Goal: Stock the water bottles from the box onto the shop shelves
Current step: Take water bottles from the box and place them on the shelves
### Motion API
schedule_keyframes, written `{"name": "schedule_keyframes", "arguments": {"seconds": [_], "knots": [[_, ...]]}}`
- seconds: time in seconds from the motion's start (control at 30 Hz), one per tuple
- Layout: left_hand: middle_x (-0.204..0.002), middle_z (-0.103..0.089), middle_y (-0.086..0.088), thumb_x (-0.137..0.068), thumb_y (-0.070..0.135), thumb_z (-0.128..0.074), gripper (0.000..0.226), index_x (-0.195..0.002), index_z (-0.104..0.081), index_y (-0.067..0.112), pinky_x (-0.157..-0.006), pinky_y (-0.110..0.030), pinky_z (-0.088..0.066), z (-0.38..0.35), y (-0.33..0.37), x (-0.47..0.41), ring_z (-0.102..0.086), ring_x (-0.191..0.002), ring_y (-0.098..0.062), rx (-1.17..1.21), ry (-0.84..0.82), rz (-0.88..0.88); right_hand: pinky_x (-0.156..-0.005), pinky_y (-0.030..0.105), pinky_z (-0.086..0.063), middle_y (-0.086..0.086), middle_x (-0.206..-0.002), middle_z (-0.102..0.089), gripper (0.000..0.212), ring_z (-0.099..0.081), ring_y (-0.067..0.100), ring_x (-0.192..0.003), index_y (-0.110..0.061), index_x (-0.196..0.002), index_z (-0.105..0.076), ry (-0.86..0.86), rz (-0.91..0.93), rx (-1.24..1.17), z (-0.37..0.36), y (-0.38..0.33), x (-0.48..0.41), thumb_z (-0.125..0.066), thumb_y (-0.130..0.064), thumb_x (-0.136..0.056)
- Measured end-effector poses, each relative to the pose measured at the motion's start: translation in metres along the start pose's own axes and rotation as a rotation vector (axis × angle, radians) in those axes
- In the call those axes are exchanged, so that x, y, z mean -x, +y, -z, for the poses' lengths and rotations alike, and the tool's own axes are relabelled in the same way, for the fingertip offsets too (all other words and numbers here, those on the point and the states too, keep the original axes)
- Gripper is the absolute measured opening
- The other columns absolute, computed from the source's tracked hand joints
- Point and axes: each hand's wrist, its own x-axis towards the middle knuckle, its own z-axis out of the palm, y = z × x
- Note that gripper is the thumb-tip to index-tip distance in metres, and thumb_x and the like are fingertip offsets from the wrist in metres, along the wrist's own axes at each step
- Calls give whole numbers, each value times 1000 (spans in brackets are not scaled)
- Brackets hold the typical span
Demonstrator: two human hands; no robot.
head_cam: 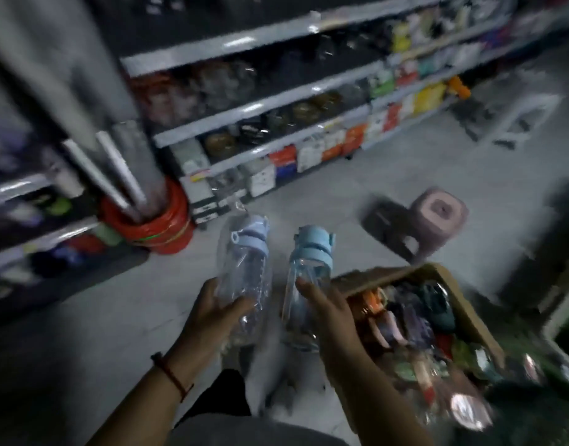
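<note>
Shelves (276, 101) ran across the top, row on row, loaded with dark jars and bright cartons, all smeared by blur. Under them lay pale floor (341, 188). The box (463, 304) sat on that floor at my right, open, its near flap up, and it was crammed with wrapped goods in many colours. I couldn't count them. Red hoops (167, 226) were stacked at the shelves' left end, at the foot of a grey pillar (83, 75). A pink stool (437, 217) stood beyond the box, apart from it.

And I had two bottles up off the floor, side by side with a gap between them, lids pointing away toward the shelves! The left bottle (244, 275) had a lilac lid and a clear wrap, and my left hand (212, 313) had fingers and thumb curled round its lower body. The right bottle (305, 284) had a blue lid and a clear body, just beside the box's near corner. My right hand (331, 313) was clamped round its lower half. A red cord (173, 375) circled my left wrist.
</note>
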Motion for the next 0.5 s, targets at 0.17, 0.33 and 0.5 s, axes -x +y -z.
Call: {"name": "schedule_keyframes", "arguments": {"seconds": [0.17, 0.33, 0.5], "knots": [[-92, -75, -15, -89, 5, -74, 29, -113, -70, 22, -64, -43, -58, 98, -9, 57, -71, -77, -28, 186, 188, -110, -78, 50, -63, 21, -105, -75, 66, -75, 38, -90, -9, -120, -68, -226, -9, 197, -98, 18, 6, -90, -50, -73], [-86, -74, -3, -90, 14, -74, 21, -100, -73, 33, -62, -38, -58, 204, -23, 112, -70, -72, -22, 317, 396, -174, -54, 45, -57, 30, -93, -67, 69, -66, 40, -67, 3, -122, -60, -431, -79, 299, -221, 58, 29, -85, -43, -78], [-107, -74, -15, -73, 38, -87, 63, -125, -62, 13, -66, -40, -59, 340, -57, 164, -75, -84, -33, 382, 574, -208, -55, 38, -54, 26, -104, -75, 55, -69, 38, -77, -7, -120, -67, -535, -72, 339, -357, 115, 75, -85, -40, -80]]}}
